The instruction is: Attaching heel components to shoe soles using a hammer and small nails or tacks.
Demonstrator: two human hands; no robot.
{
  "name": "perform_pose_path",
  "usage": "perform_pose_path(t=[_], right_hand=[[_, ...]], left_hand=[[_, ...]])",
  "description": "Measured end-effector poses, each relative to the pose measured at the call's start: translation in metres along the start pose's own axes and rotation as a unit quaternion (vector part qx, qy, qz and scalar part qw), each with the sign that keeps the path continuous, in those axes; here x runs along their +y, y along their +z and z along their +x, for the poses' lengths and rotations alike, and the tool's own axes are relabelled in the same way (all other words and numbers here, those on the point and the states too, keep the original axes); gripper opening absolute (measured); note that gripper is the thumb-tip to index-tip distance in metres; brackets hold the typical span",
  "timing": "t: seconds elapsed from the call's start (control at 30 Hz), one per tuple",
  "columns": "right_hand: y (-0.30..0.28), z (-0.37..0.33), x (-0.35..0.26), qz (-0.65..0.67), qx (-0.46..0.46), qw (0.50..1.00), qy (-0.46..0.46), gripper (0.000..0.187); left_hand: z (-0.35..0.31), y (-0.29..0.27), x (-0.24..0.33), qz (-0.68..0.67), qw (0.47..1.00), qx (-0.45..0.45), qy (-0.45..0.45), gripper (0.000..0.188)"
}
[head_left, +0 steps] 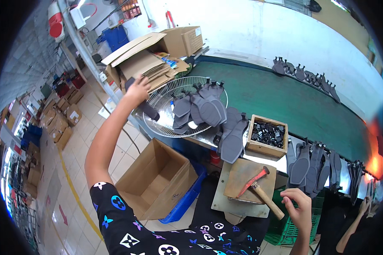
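My left hand (pixel 137 91) reaches out to the far left, its fingers closed around a dark grey shoe sole (pixel 150 111) by the rim of a round wire basket (pixel 166 132). Several more grey shoe soles (pixel 207 108) with small black tabs are piled in that basket. My right hand (pixel 300 207) is held low on the right, fingers loosely bent and apart, with nothing in it. Close by, a hammer (pixel 266 199) with a red head and wooden handle lies across a worn board (pixel 238 174) at my lap. The handle's end points toward my right hand without touching it.
A wooden box (pixel 264 148) holds small black parts. More soles (pixel 311 168) line the edge of the green conveyor (pixel 259 93). An open carton (pixel 166 170) sits in a blue crate (pixel 181 212). Another person's hand (pixel 364 206) works at far right, near an orange glow.
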State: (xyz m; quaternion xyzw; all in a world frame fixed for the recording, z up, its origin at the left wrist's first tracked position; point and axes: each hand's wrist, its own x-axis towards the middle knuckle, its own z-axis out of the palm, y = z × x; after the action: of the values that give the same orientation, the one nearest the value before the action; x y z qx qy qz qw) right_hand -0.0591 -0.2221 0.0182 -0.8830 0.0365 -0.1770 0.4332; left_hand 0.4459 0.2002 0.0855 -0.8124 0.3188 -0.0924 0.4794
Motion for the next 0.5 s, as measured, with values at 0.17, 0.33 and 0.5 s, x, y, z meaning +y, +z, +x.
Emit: perform_pose_path(t=[0.17,0.33,0.5], right_hand=[[-0.003,-0.028,0.011,0.01,0.05,0.997,0.066,0.01],[-0.017,-0.039,0.025,0.019,0.047,0.992,0.115,0.013],[-0.037,-0.006,0.054,-0.039,0.12,0.985,0.117,0.019]], left_hand=[[0.09,0.056,0.05,0.0,0.993,-0.08,0.083,0.04],[0.114,0.125,0.099,-0.078,0.989,0.099,0.078,0.017],[0.085,0.098,0.126,-0.379,0.919,-0.002,-0.106,0.027]])
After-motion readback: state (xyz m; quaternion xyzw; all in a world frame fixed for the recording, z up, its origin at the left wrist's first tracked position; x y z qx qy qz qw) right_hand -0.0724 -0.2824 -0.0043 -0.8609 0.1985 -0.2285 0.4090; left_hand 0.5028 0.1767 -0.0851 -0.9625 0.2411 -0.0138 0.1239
